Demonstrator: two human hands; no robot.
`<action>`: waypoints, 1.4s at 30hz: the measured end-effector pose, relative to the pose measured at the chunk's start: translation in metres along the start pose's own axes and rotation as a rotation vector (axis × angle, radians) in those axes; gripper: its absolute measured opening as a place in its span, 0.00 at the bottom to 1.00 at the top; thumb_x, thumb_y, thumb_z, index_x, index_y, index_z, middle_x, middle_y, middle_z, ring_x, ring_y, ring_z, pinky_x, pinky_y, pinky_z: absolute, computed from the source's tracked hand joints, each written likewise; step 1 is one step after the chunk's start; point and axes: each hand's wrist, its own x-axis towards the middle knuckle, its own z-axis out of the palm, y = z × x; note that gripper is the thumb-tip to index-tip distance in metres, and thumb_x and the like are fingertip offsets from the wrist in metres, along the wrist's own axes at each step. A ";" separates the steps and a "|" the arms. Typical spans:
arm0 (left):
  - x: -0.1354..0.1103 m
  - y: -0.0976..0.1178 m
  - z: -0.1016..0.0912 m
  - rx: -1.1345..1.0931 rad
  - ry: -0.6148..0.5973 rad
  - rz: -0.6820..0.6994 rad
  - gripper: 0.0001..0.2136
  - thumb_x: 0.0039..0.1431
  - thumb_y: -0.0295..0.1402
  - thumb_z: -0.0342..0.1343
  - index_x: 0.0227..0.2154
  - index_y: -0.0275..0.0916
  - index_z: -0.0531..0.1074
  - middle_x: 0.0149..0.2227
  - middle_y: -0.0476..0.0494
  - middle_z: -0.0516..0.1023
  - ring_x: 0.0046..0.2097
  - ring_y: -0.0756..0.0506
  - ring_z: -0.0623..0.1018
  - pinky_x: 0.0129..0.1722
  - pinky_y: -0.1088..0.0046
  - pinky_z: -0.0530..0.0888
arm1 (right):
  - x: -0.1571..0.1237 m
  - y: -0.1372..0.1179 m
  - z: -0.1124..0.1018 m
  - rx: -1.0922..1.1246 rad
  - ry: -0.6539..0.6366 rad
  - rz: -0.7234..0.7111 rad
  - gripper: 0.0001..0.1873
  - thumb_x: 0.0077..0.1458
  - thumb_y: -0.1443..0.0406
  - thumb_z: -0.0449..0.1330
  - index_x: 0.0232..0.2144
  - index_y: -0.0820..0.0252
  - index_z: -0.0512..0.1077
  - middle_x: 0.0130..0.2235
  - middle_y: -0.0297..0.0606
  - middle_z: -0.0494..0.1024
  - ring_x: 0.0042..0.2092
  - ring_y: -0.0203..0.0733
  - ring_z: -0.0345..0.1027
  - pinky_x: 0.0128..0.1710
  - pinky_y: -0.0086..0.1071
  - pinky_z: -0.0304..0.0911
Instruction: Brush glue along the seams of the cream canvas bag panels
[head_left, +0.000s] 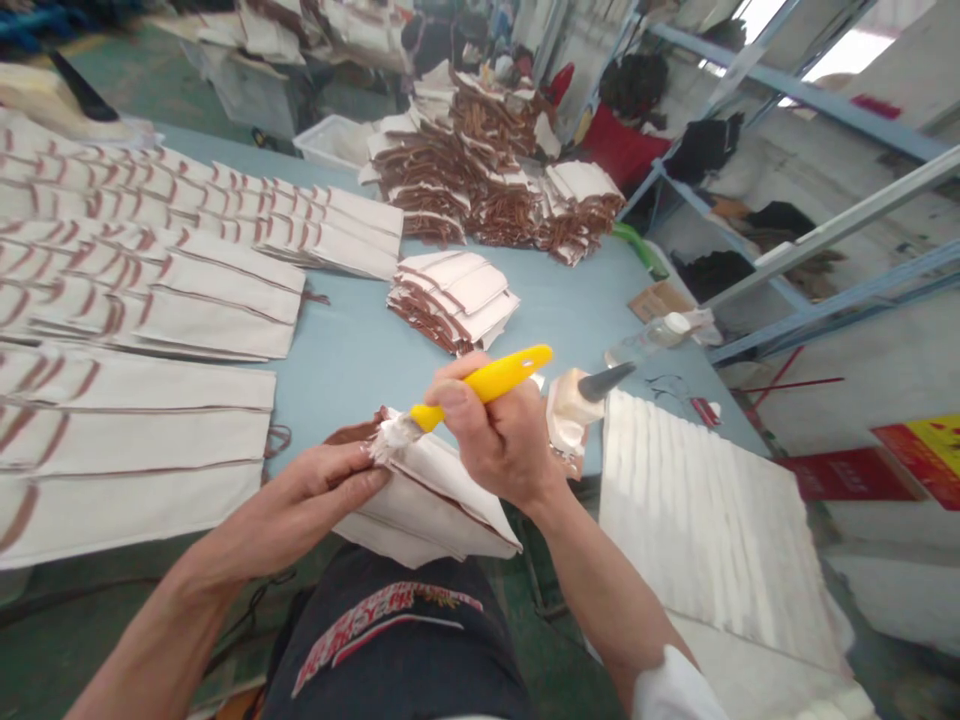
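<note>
My right hand (pixel 495 435) is closed round a yellow-handled brush (pixel 487 382), its white glue-laden bristles touching the top edge of a small stack of white fabric pieces with brown trim (pixel 427 495). My left hand (pixel 319 490) holds that stack from the left, fingers pressed flat on its top piece near the brush tip. The stack rests over the near edge of the light blue table (pixel 352 350), above my lap.
Rows of white pieces with brown trim (pixel 150 290) cover the table's left side. A small pile (pixel 454 295) and a large heap (pixel 487 165) lie further back. A glue pot with a brush (pixel 574 405), a clear bottle (pixel 652 335) and a white ribbed board (pixel 705 520) are at right.
</note>
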 end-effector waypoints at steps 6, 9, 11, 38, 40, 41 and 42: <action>-0.003 0.002 0.000 -0.280 0.098 -0.222 0.24 0.63 0.56 0.66 0.47 0.40 0.87 0.38 0.43 0.86 0.41 0.40 0.81 0.39 0.75 0.78 | -0.026 -0.011 -0.014 0.163 0.351 0.136 0.19 0.75 0.54 0.57 0.33 0.57 0.73 0.20 0.22 0.63 0.18 0.28 0.53 0.16 0.22 0.50; -0.001 0.007 0.001 -0.377 0.110 -0.237 0.22 0.60 0.53 0.70 0.47 0.42 0.87 0.36 0.45 0.86 0.40 0.43 0.80 0.38 0.78 0.76 | -0.045 -0.021 -0.014 0.170 0.318 0.133 0.17 0.75 0.55 0.57 0.35 0.57 0.75 0.21 0.24 0.66 0.17 0.28 0.54 0.16 0.23 0.51; 0.001 0.011 0.003 -0.452 0.090 -0.251 0.22 0.58 0.52 0.72 0.48 0.42 0.87 0.34 0.45 0.85 0.38 0.44 0.80 0.35 0.78 0.76 | -0.055 -0.021 -0.011 0.117 0.302 0.095 0.15 0.74 0.56 0.58 0.37 0.56 0.76 0.24 0.28 0.72 0.17 0.30 0.58 0.17 0.25 0.56; 0.027 0.025 0.024 -0.582 0.125 -0.340 0.24 0.48 0.46 0.77 0.44 0.35 0.84 0.30 0.45 0.83 0.28 0.48 0.75 0.27 0.78 0.70 | -0.046 -0.008 -0.021 -0.338 0.117 -0.433 0.08 0.75 0.61 0.58 0.44 0.54 0.76 0.27 0.32 0.82 0.25 0.36 0.74 0.27 0.30 0.69; 0.026 0.024 0.025 -0.593 0.122 -0.350 0.25 0.47 0.44 0.77 0.45 0.35 0.83 0.33 0.43 0.85 0.30 0.46 0.77 0.29 0.77 0.71 | -0.045 -0.005 -0.019 -0.358 0.175 -0.434 0.07 0.74 0.61 0.58 0.45 0.53 0.76 0.28 0.32 0.82 0.27 0.38 0.75 0.28 0.31 0.70; 0.026 0.024 0.025 -0.597 0.125 -0.353 0.25 0.47 0.43 0.77 0.46 0.35 0.83 0.33 0.42 0.85 0.31 0.45 0.78 0.29 0.76 0.72 | -0.044 -0.004 -0.019 -0.352 0.187 -0.423 0.07 0.74 0.61 0.58 0.46 0.53 0.76 0.28 0.32 0.82 0.27 0.38 0.76 0.29 0.31 0.71; 0.026 0.023 0.025 -0.597 0.128 -0.354 0.25 0.46 0.43 0.77 0.45 0.35 0.83 0.33 0.42 0.85 0.30 0.45 0.78 0.29 0.76 0.71 | -0.044 -0.004 -0.018 -0.344 0.177 -0.410 0.08 0.75 0.60 0.58 0.46 0.53 0.76 0.28 0.32 0.82 0.26 0.38 0.75 0.29 0.31 0.71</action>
